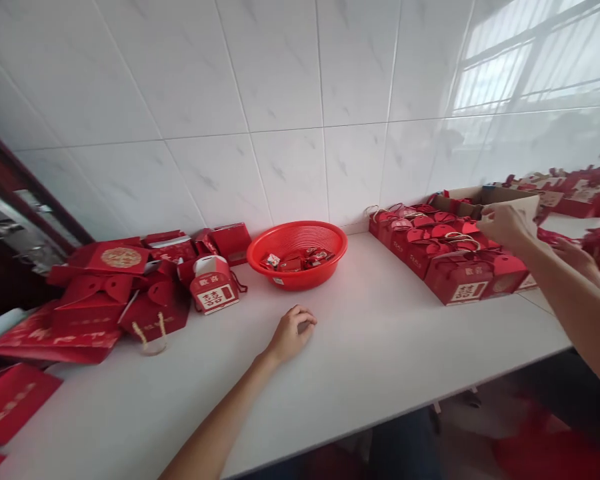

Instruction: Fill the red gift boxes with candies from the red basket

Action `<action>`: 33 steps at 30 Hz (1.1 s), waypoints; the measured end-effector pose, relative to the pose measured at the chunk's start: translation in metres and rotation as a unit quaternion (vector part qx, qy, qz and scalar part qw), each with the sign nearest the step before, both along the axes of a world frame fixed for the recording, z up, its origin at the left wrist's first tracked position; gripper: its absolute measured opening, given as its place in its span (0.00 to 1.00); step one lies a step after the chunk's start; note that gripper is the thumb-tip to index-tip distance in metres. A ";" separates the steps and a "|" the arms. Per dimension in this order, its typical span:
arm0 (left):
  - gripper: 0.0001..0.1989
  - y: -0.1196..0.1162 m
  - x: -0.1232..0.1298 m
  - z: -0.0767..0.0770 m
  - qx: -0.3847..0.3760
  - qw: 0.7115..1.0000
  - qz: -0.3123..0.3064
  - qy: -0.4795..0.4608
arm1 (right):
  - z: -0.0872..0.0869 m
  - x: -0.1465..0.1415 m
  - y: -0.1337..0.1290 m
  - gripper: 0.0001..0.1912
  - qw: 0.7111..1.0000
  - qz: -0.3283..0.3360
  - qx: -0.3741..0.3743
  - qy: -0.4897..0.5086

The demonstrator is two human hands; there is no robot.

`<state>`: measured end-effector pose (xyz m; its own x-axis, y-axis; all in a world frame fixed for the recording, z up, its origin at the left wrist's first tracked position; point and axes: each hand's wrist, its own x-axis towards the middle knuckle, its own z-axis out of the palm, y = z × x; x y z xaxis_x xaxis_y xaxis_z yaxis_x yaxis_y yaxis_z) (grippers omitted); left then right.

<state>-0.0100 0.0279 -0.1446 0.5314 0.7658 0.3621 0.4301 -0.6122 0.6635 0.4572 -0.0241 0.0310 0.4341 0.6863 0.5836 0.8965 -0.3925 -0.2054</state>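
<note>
My left hand (291, 335) rests on the white table (360, 347), fingers loosely curled together; anything inside them is hidden. Just behind it stands a red plastic basket (298, 280) with small red packets (295, 261) in it. At the right, my right hand (509, 225) has its fingers pinched at the near side of an open cardboard box (515, 195); what they hold cannot be made out. Below that hand are rows of red gift boxes (457, 277) with cord handles. One upright red gift box (215, 287) stands left of the basket.
Several unfilled-looking red cartons (93, 300) lie heaped at the left, one with a pale cord handle. Another person's hand (575, 259) is beyond my right forearm, near more red boxes (575, 197). A tiled wall (290, 167) borders the table's back.
</note>
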 end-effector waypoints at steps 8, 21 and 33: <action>0.09 0.001 -0.015 0.018 0.019 0.999 -0.006 -0.027 | -0.076 -0.212 -0.016 0.09 0.811 0.541 -0.142 0.172; 0.11 0.061 -0.137 0.088 0.125 0.879 0.442 -0.125 | -0.139 -0.290 -0.008 0.09 0.705 0.612 -0.196 0.300; 0.14 0.071 -0.139 0.084 0.047 0.888 0.441 -0.119 | -0.146 -0.282 -0.008 0.09 0.706 0.597 -0.189 0.331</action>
<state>-0.1490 0.0992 -0.0601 -0.3599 0.8069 0.4685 0.6248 -0.1644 0.7632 0.1751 -0.0325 -0.1147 -0.4936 0.8461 0.2012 0.3919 0.4229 -0.8171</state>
